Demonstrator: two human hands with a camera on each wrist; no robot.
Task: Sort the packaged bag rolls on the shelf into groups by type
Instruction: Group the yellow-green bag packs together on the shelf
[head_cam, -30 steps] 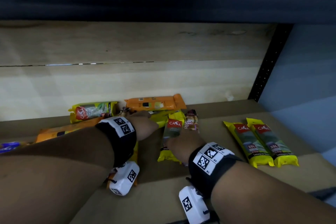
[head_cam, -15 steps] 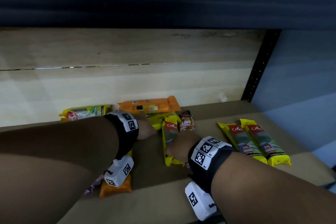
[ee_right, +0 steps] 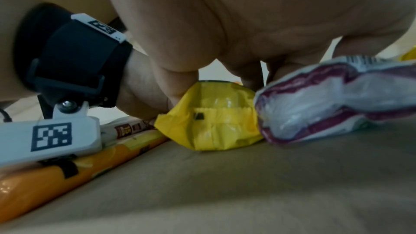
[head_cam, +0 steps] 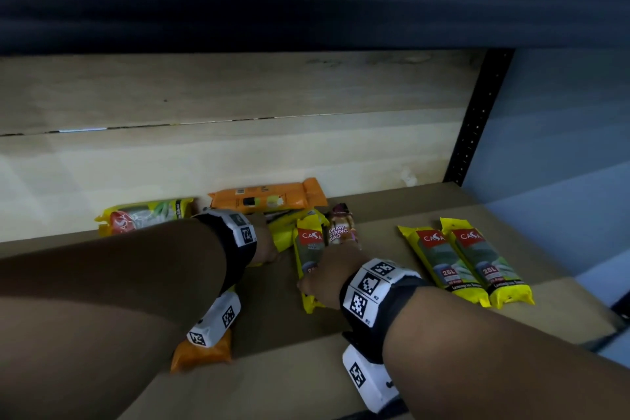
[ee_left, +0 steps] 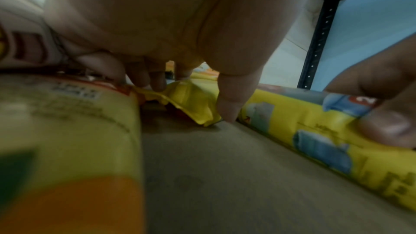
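Note:
My right hand (head_cam: 322,278) grips a yellow CASA roll (head_cam: 306,245) near its front end, thumb (ee_right: 178,84) on its left side and fingers over the top. A maroon-and-white draw string bag pack (head_cam: 342,228) lies against that roll's right side. My left hand (head_cam: 264,242) is curled over another yellow pack (head_cam: 283,237), its fingertips (ee_left: 157,81) and thumb pinching the crimped end (ee_left: 193,102). Two matching yellow 25L rolls (head_cam: 439,264) (head_cam: 487,262) lie side by side at the right.
An orange pack (head_cam: 269,199) lies against the wooden back wall, and a yellow-green CASA pack (head_cam: 146,220) lies to its left. Another orange pack (head_cam: 201,353) lies under my left wrist. A black upright post (head_cam: 477,119) marks the brown shelf board's (head_cam: 392,249) right end.
My right hand has slid down the yellow roll toward its front end and closed round it. The left hand stays on the other yellow pack. My view has drifted slightly.

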